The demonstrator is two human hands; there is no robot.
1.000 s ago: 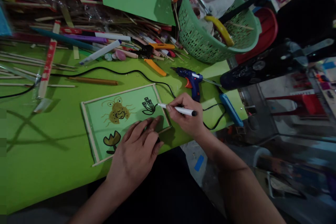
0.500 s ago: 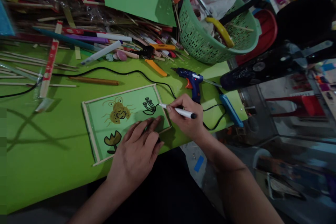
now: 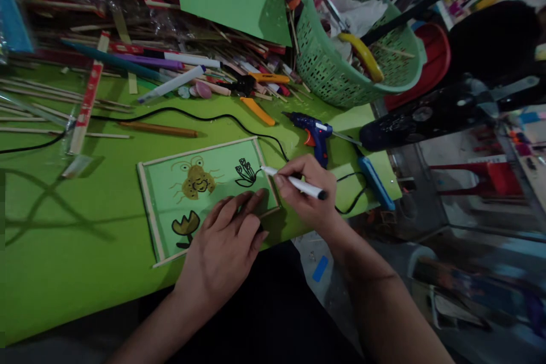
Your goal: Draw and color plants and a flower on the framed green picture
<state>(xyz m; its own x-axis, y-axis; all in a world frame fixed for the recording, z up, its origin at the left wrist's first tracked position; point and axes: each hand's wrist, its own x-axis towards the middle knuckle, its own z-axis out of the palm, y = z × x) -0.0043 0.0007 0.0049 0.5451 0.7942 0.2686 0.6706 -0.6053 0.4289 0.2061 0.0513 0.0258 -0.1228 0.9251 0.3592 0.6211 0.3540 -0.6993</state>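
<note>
A green card point(image 3: 226, 182) framed with thin wooden sticks lies on the green table, bearing a brown beetle drawing point(image 3: 198, 182), a tulip point(image 3: 186, 226) at its lower left and black-outlined flowers point(image 3: 245, 173) at its right. My right hand point(image 3: 305, 187) grips a white marker point(image 3: 298, 185), its tip touching the card beside the outlined flowers. Across the card's lower edge rests my left hand point(image 3: 222, 239), fingers bent and a little apart. Something small and dark shows beneath its fingertips, too hidden to make out.
Beyond the card lie a glue gun point(image 3: 314, 135) with a black cord, orange-handled pliers point(image 3: 258, 111), a brown pen point(image 3: 160, 129) and several markers and sticks. A green basket point(image 3: 341, 77) stands at the back, a blue cutter point(image 3: 376, 183) at the table's right end.
The marker leans a little differently in my right hand, its tip still beside the outlined flowers. My left hand stays on the card. The whole view has shifted slightly.
</note>
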